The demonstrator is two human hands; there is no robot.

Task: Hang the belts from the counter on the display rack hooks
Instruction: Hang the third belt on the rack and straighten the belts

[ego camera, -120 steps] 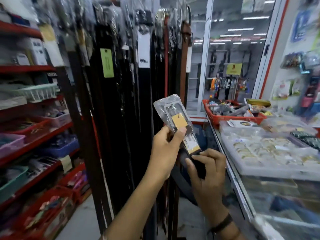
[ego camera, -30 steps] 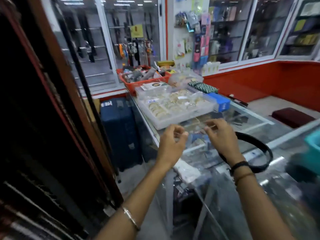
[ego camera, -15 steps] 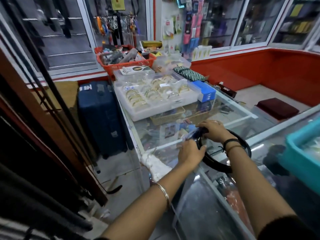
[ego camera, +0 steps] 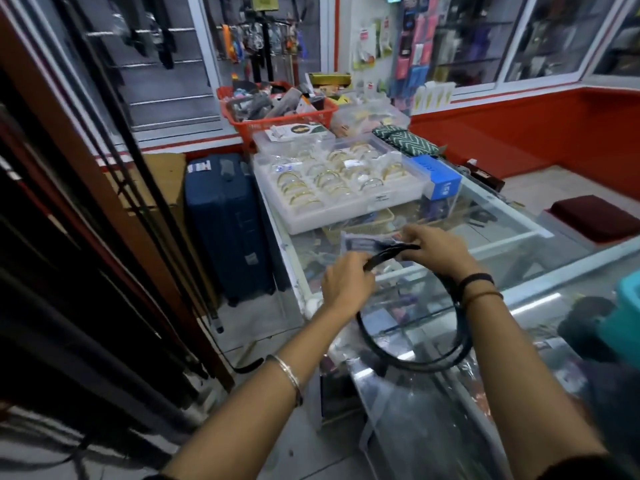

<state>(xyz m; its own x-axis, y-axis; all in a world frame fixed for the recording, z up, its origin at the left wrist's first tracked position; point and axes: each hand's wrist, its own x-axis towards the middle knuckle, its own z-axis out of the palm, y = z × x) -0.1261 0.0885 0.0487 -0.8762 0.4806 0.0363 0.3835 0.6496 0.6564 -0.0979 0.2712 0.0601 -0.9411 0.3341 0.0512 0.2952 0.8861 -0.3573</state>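
Note:
A black belt [ego camera: 412, 363] hangs in a loop just above the glass counter [ego camera: 512, 237]. Its buckle end sits in a clear plastic wrapper [ego camera: 360, 243]. My left hand [ego camera: 348, 282] pinches the strap near that end. My right hand [ego camera: 438, 251] grips the strap beside the wrapper, and the loop passes behind its wrist. The display rack [ego camera: 69, 237] with dark hanging belts fills the left edge, blurred and partly out of frame; no hooks show.
A clear tray of gold bangles [ego camera: 336, 185] and a red basket [ego camera: 277, 109] stand further back on the counter, with a blue box [ego camera: 441, 181] to the right. A navy suitcase [ego camera: 228, 223] stands on the floor between rack and counter. A teal bin [ego camera: 623, 313] is at the right edge.
I turned from the rack to the counter. Both hands went down onto the coiled belt, closed on it and raised its wrapped end, so the loop now hangs below my hands.

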